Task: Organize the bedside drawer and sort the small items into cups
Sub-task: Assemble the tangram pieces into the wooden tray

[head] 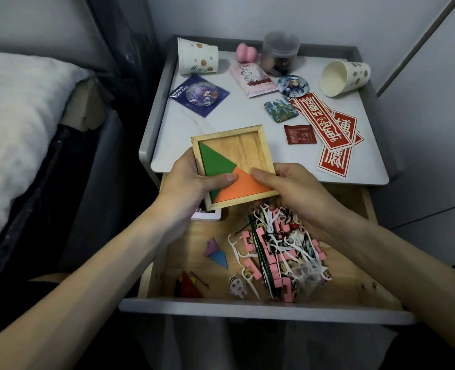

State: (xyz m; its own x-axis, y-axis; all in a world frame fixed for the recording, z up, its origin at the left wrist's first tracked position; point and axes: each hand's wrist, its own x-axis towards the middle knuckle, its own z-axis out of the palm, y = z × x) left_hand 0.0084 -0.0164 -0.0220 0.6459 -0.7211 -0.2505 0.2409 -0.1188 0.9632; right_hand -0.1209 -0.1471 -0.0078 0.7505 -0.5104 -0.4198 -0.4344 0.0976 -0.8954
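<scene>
Now, left hand [191, 180] grips wooden tray [247, 145] by left edge, thumb pinning green triangle [215, 161]. Tray held over open drawer [247, 307]; keep level so smooth flat pieces stay seated. Loose blue triangle [219, 259] below, likely next in. Right hand [295, 190] pinches near-right rim, thumb on orange triangle [242, 185]. Spotted paper cup [345, 77] on its side, far right.

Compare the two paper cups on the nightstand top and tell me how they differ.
The left paper cup lies at the back left corner, the right paper cup at the back right. The left one's mouth points toward the bed, hiding its inside; the right one's mouth faces the camera, showing an empty pale inside. Both are dotted white cups tipped on their sides.
</scene>
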